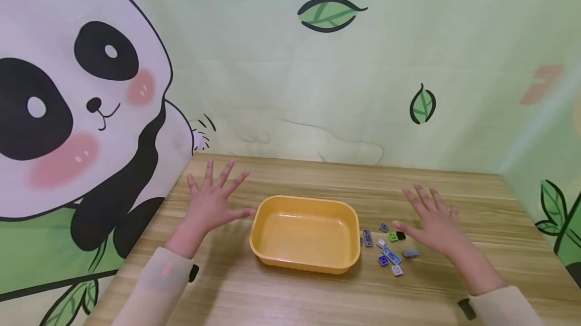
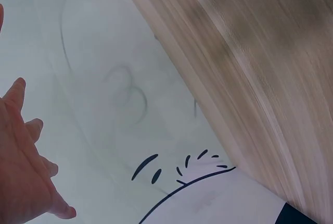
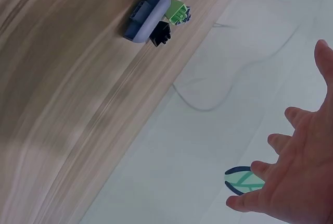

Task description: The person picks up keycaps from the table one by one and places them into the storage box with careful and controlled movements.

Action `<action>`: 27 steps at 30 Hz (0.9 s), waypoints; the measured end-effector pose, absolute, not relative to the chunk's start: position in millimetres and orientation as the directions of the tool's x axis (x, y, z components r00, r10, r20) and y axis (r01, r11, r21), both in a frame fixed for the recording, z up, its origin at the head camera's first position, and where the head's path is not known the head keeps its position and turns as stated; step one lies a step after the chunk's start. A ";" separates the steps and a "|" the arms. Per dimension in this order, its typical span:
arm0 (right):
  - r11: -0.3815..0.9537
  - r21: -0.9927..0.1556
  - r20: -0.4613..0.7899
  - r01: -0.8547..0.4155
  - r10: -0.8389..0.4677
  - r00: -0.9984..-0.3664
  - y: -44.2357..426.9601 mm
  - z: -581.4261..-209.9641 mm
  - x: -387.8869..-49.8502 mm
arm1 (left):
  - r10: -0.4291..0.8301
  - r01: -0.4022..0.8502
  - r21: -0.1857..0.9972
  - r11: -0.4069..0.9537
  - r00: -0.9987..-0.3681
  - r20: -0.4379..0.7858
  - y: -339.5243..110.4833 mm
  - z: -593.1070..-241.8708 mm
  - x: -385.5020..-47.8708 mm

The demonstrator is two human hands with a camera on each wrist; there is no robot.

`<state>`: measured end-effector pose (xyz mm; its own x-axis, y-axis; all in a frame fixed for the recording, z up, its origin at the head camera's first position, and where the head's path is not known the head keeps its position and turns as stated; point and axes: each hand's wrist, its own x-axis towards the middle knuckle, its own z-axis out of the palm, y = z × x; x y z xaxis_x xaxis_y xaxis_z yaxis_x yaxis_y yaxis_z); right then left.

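A yellow plastic tray (image 1: 305, 267) with rounded corners stands on the table. My left hand (image 1: 211, 206) is spread just left of it, thumb toward the rim; whether the thumb touches the rim I cannot tell. On the tray's right lies a loose group of small toy bricks: a light blue one (image 1: 391, 255), a dark blue one (image 1: 383, 261), a green one (image 1: 392, 236), a black one (image 1: 401, 235) and a grey rounded one (image 1: 410, 253), among others. My right hand (image 1: 436, 222), fingers spread, is beside these bricks and holds nothing. Both wrist views show the hands with fingers apart.
The wooden table (image 1: 254, 301) meets a pale green backdrop (image 1: 281, 89) at its far edge. A large panda (image 1: 91, 104) is printed on the left side, with leaves elsewhere. A grey brick (image 1: 367, 238) lies close to the tray's right side.
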<state>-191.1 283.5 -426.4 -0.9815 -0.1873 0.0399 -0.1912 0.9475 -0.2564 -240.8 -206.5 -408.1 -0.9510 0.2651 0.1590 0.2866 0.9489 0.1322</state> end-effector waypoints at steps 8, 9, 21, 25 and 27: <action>0.949 -0.248 0.051 -0.193 -0.186 -0.981 288.0 -424.9 -187.6 | 0.254 0.277 0.157 0.948 -0.955 0.154 -206.5 -406.7 -237.9; 0.949 -0.248 0.052 -0.193 -0.186 -0.981 288.5 -424.7 -187.0 | 0.252 0.275 0.163 0.947 -0.956 0.153 -206.4 -406.9 -237.3; 0.952 -0.226 0.125 -0.206 -0.182 -0.975 295.2 -426.7 -181.8 | 0.215 0.241 0.246 0.939 -0.968 0.130 -208.4 -412.2 -233.5; 0.947 -0.244 0.146 -0.208 -0.176 -0.974 297.9 -429.5 -181.1 | 0.223 0.252 0.305 0.918 -0.967 0.126 -207.6 -412.8 -231.9; 0.944 -0.262 0.138 -0.203 -0.171 -0.976 298.9 -430.5 -181.0 | 0.228 0.257 0.336 0.906 -0.966 0.124 -207.9 -414.0 -231.4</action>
